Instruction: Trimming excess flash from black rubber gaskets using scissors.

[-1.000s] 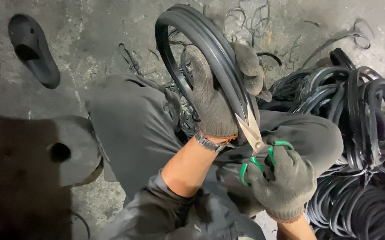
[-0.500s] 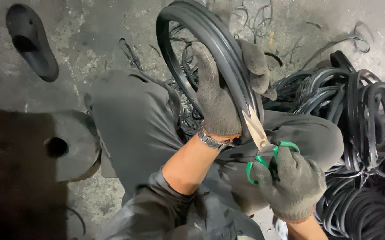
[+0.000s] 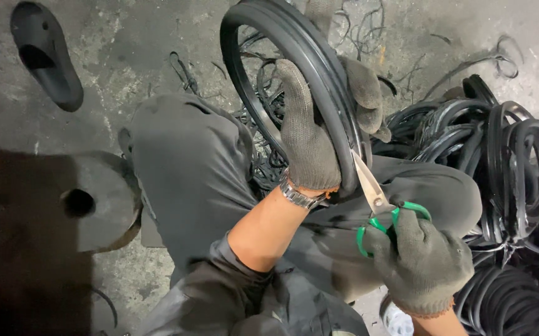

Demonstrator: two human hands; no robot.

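Here the left hand [image 3: 310, 146], in a grey knitted work glove, is clenched round the lower arc of a large black rubber ring [image 3: 294, 68], holding it upright above the person's lap. Thumb and fingers wrap the band from opposite sides, and a metal wristwatch [image 3: 299, 196] shows at the cuff. The right hand [image 3: 422, 261], gloved the same way, grips a pair of scissors with green loop handles and short steel blades [image 3: 375, 202], fingers threaded through the loops and closed on them. The blades point up and to the left, their tips touching the ring's outer edge just beside the left wrist (whether they are parted I cannot tell). So the ring lies up and left of the right hand, its band running nearly in line with the blades at that spot, and the left hand is the nearer of the two to the contact point. To the right a pile of similar black rubber rings [image 3: 512, 155] lies on the concrete floor [image 3: 139, 43]; a black slipper [image 3: 46, 53] sits well apart at upper left.
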